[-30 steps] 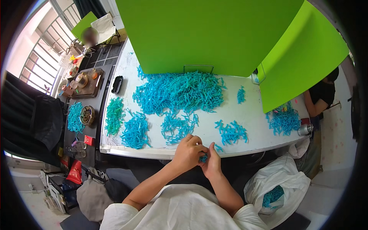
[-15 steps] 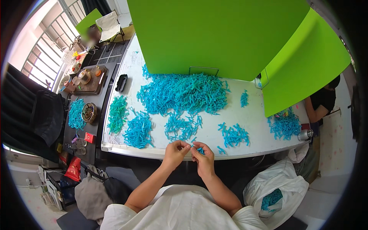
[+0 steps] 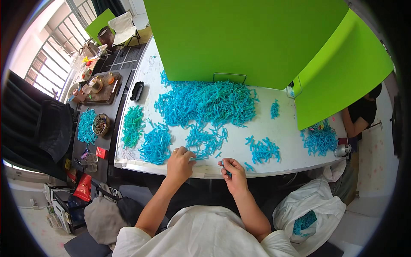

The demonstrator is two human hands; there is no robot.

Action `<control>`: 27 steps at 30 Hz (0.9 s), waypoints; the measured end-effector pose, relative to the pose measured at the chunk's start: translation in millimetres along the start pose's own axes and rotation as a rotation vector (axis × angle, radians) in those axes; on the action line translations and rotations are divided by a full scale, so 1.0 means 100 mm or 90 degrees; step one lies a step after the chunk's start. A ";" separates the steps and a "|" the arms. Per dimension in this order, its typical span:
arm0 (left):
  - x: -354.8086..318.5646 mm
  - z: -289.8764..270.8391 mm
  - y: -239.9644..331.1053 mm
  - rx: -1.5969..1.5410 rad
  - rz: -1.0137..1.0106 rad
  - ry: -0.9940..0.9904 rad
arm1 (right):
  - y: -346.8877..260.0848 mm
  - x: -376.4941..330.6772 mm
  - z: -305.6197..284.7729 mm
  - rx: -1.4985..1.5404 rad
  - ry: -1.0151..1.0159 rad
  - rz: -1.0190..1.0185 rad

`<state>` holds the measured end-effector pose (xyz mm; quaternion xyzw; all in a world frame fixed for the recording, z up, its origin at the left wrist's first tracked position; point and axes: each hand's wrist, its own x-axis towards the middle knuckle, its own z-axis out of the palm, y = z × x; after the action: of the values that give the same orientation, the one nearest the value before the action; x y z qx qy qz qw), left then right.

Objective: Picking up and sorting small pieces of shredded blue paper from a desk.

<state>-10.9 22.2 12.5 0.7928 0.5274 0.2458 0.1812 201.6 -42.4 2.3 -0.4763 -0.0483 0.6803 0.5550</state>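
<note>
White table, blue heap at back. My right hand curls round blue pieces; left hand, apart, beside loose middle pile, hold unclear. Likely piece-by-piece handling; any next pickup would call for a fine pinch.

We see a plain white top, loose cloth, soft creases and shallow folds across the front. Short sleeves: we log the left sleeve and the right sleeve, both white, same fabric look, wide openings. Left forearm and right forearm bare from sleeve to wrist. Left hand and right hand bare too. We note a tiny glint on one left finger; ring or not, we can't tell.
</note>
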 end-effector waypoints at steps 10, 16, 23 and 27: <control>-0.05 0.02 0.12 -0.378 -0.280 -0.052 | 0.06 -0.11 0.15 -0.094 -0.103 -0.039; -0.10 0.00 0.17 -0.944 -0.424 -0.191 | -0.06 -0.22 0.41 -0.151 -0.154 -0.068; -0.16 0.09 0.15 -0.958 -0.451 -0.202 | -0.04 -0.20 0.36 -0.156 -0.180 -0.050; -0.17 0.11 0.18 -0.948 -0.451 -0.182 | 0.01 -0.16 0.33 -0.148 -0.176 -0.048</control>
<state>3.0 -0.1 10.3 0.2767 0.4174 0.3552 0.7893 177.0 -40.0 29.4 -0.4367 -0.2203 0.7081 0.5092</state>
